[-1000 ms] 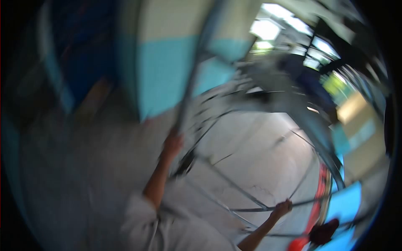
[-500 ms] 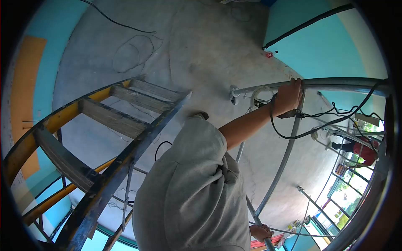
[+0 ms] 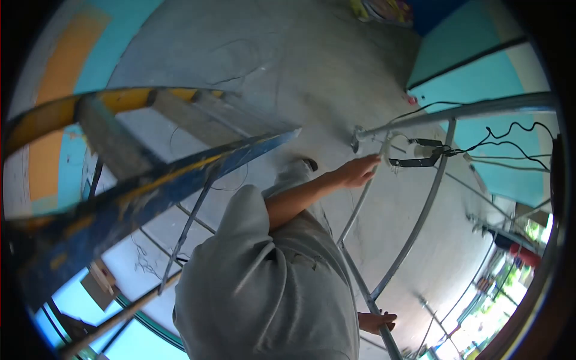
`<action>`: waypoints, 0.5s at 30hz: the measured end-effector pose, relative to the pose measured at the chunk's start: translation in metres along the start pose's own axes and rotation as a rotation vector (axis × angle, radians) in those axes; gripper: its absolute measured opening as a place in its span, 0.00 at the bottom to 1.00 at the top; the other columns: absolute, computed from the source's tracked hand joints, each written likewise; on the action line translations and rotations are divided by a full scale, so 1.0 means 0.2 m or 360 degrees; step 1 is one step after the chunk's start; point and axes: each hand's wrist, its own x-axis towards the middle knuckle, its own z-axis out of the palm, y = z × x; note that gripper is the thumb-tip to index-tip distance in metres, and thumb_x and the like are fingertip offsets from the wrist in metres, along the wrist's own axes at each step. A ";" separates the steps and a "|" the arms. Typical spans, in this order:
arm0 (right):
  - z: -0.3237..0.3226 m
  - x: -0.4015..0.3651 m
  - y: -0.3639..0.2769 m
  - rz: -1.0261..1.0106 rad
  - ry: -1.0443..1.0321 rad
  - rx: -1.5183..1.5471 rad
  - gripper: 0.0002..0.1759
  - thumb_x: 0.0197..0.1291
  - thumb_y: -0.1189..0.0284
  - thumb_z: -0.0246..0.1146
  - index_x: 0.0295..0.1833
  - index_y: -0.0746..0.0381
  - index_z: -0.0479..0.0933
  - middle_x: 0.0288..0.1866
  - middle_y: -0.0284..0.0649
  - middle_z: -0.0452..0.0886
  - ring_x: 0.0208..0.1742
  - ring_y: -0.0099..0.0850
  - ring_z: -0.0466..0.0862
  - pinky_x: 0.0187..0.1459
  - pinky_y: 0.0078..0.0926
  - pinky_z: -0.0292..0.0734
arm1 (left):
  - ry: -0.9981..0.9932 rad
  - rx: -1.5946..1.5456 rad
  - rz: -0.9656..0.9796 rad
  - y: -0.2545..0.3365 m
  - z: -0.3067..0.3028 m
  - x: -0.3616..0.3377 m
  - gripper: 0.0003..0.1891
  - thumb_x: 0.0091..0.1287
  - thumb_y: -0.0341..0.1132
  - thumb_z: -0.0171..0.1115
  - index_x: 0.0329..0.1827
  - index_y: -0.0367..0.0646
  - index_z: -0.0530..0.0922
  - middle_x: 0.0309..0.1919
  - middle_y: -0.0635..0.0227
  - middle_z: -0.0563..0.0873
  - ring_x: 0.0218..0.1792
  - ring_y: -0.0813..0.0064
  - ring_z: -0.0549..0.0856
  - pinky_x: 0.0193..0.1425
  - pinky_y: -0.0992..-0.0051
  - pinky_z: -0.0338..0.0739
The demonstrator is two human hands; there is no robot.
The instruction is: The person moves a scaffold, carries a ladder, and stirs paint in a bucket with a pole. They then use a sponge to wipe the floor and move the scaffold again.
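Observation:
My left hand [image 3: 361, 170] reaches out with its fingers curled at a thin metal scaffold tube [image 3: 355, 213]. Just beyond the fingertips, a black U-shaped bracket [image 3: 420, 161] with dark cables hangs by the scaffold frame, next to a pale ring-shaped part [image 3: 390, 146]. Lower down, my right hand [image 3: 378, 322] is wrapped round a thicker scaffold tube [image 3: 359, 276], its fingers showing on the far side. My grey shirt hides the right forearm.
A yellow and blue stepladder [image 3: 162, 174] stands on my left. The scaffold's top rail [image 3: 480, 108] runs off to the right. Loose wire [image 3: 237, 78] lies on the concrete floor [image 3: 318, 66]. A person in red [image 3: 523, 255] is far right by windows.
My left hand has left the top rail and moved down and left to the thin tube. The right hand stays at its tube. My view has shifted, bringing the ladder closer.

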 end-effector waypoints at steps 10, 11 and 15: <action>-0.07 -0.61 0.13 -0.0344 -0.2581 0.0351 0.30 0.65 0.59 0.62 0.63 0.71 0.69 0.54 0.49 0.78 0.52 0.34 0.80 0.52 0.32 0.76 | -0.0359 -0.0138 -0.0541 0.12 -0.53 -0.99 0.20 0.69 0.34 0.56 0.62 0.36 0.71 0.57 0.52 0.79 0.58 0.60 0.79 0.61 0.65 0.73; 0.00 -0.69 -0.21 0.0113 -0.2907 0.0122 0.28 0.67 0.59 0.59 0.62 0.71 0.70 0.56 0.49 0.78 0.54 0.36 0.80 0.52 0.32 0.76 | -0.0352 -0.0052 -0.0565 0.13 -0.58 -1.04 0.20 0.69 0.34 0.56 0.62 0.35 0.71 0.57 0.52 0.79 0.58 0.61 0.80 0.60 0.66 0.73; 0.37 -0.99 -0.71 -0.0783 -0.3161 0.0734 0.31 0.65 0.55 0.60 0.62 0.69 0.70 0.57 0.45 0.78 0.56 0.36 0.77 0.55 0.31 0.70 | -0.0177 0.0086 -0.0465 0.44 -0.88 -1.22 0.20 0.69 0.35 0.57 0.62 0.36 0.72 0.57 0.53 0.79 0.58 0.61 0.79 0.60 0.67 0.73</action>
